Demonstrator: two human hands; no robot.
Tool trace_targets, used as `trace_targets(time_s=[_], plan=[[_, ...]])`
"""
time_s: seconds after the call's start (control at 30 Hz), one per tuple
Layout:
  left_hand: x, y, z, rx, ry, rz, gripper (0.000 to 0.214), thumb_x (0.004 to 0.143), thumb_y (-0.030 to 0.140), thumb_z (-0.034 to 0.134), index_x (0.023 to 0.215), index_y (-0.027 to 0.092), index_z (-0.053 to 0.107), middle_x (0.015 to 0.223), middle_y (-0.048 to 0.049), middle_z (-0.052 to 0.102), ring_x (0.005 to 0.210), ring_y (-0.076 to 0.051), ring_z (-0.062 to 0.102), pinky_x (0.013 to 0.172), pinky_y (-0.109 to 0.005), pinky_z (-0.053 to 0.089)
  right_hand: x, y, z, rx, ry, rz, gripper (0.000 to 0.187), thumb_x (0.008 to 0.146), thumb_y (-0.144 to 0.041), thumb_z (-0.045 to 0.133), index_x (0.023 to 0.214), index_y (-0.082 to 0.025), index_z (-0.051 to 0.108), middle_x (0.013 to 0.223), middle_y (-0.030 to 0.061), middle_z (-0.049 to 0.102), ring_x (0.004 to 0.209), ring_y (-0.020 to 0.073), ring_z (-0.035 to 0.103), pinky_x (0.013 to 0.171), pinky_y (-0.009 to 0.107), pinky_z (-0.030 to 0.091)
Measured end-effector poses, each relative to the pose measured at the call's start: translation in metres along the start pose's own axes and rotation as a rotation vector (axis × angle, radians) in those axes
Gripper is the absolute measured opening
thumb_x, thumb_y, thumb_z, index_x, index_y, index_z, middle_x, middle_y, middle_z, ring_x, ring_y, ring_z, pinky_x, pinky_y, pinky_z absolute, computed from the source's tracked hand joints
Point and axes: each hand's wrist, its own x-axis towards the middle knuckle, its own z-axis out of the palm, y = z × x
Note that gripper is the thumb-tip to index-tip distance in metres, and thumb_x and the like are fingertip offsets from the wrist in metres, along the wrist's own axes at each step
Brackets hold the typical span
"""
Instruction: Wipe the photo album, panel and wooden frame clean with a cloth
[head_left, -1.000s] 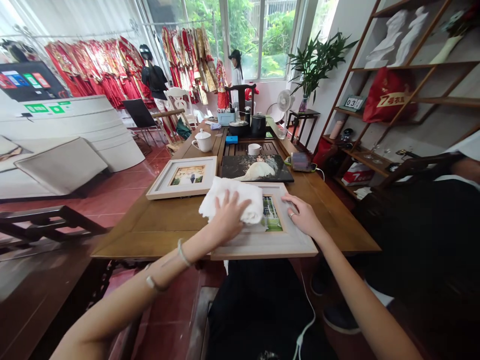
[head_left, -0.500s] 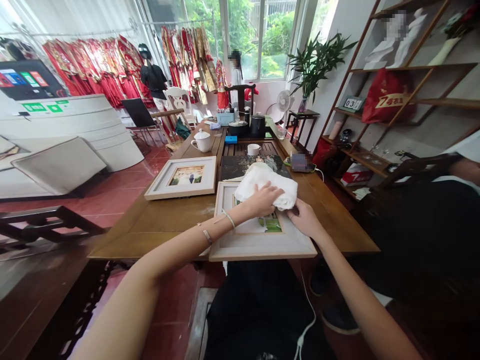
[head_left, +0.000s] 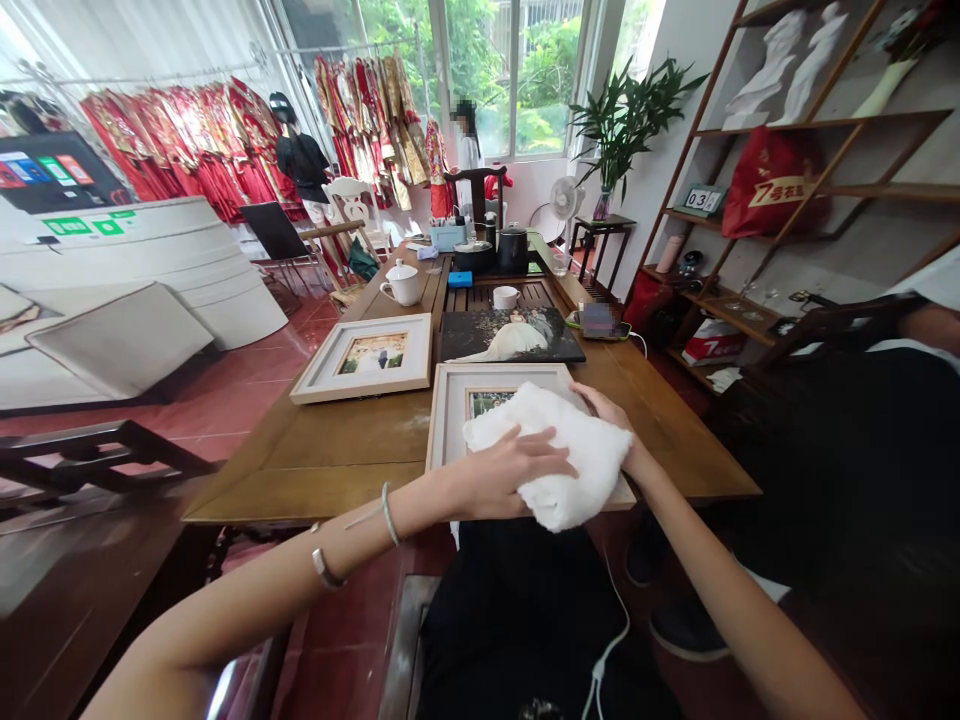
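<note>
My left hand (head_left: 506,470) lies over a folded white towel (head_left: 570,455), its fingers bent a little and pressed on the cloth. Under the towel is a light wooden picture frame (head_left: 444,425) with a wide pale mount, flat at the table's near edge. Much of its photo (head_left: 486,402) is covered. At the frame's right side, my right hand (head_left: 606,410) grips the edge; the towel hides part of it. Just beyond lies a dark photo panel (head_left: 469,335) showing a white gown. A second framed picture (head_left: 420,352) rests to the left.
The wooden table (head_left: 285,465) also bears a lidded white cup (head_left: 403,285), a small white cup (head_left: 505,297), a blue box (head_left: 460,279), a black kettle (head_left: 513,250) and a phone (head_left: 604,322) with a cable. A person in black (head_left: 855,480) sits close on the right.
My left hand and the towel have come nearer to me, down the frame, uncovering the dark panel. My right hand has slid farther up the frame's right edge.
</note>
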Motion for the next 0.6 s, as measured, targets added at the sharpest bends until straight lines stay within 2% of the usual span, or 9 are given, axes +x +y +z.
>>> trace_targets(time_s=[0.1, 0.2, 0.33, 0.47, 0.6], plan=[[0.004, 0.0, 0.001, 0.033, 0.01, -0.044, 0.055, 0.078, 0.013, 0.049, 0.132, 0.023, 0.041, 0.143, -0.0083, 0.044, 0.14, -0.028, 0.027, 0.11, -0.051, 0.027, 0.001, 0.003, 0.0, -0.001, -0.007, -0.016, 0.042, 0.077, -0.032, 0.054, 0.118, -0.022, 0.06, 0.124, 0.0107, 0.061, 0.116, 0.0276, 0.055, 0.1, 0.043, 0.042], [0.021, -0.013, 0.002, 0.146, 0.05, -0.188, 0.058, 0.073, 0.009, 0.049, 0.13, 0.02, 0.042, 0.14, -0.0112, 0.046, 0.137, -0.031, 0.029, 0.105, -0.053, 0.033, 0.0, -0.003, -0.001, 0.011, -0.012, -0.081, 0.042, 0.076, -0.024, 0.053, 0.118, -0.021, 0.06, 0.124, 0.0105, 0.061, 0.117, 0.0269, 0.054, 0.1, 0.043, 0.042], [0.048, -0.033, -0.002, 0.224, 0.136, -0.335, 0.064, 0.07, 0.004, 0.045, 0.132, 0.019, 0.039, 0.132, -0.0131, 0.051, 0.13, -0.032, 0.037, 0.097, -0.054, 0.04, -0.002, -0.018, -0.004, -0.054, -0.024, -0.129, 0.036, 0.075, -0.015, 0.046, 0.105, -0.018, 0.064, 0.112, 0.0103, 0.066, 0.101, 0.0259, 0.06, 0.086, 0.04, 0.048], [0.075, -0.043, -0.009, 0.224, 0.223, -0.364, 0.055, 0.07, 0.004, 0.042, 0.124, 0.017, 0.045, 0.124, -0.014, 0.055, 0.119, -0.031, 0.048, 0.087, -0.051, 0.046, -0.004, -0.028, -0.008, -0.163, 0.034, -0.089, 0.022, 0.075, -0.017, 0.05, 0.089, -0.017, 0.067, 0.087, 0.0075, 0.071, 0.077, 0.0231, 0.064, 0.071, 0.033, 0.05], [0.095, -0.049, -0.015, 0.173, 0.267, -0.329, 0.046, 0.072, 0.003, 0.04, 0.115, 0.015, 0.05, 0.117, -0.0136, 0.059, 0.11, -0.028, 0.055, 0.086, -0.042, 0.047, -0.005, -0.03, -0.009, -0.229, 0.048, -0.103, 0.019, 0.078, -0.024, 0.051, 0.081, -0.018, 0.069, 0.086, 0.0085, 0.072, 0.077, 0.0241, 0.065, 0.071, 0.034, 0.05]])
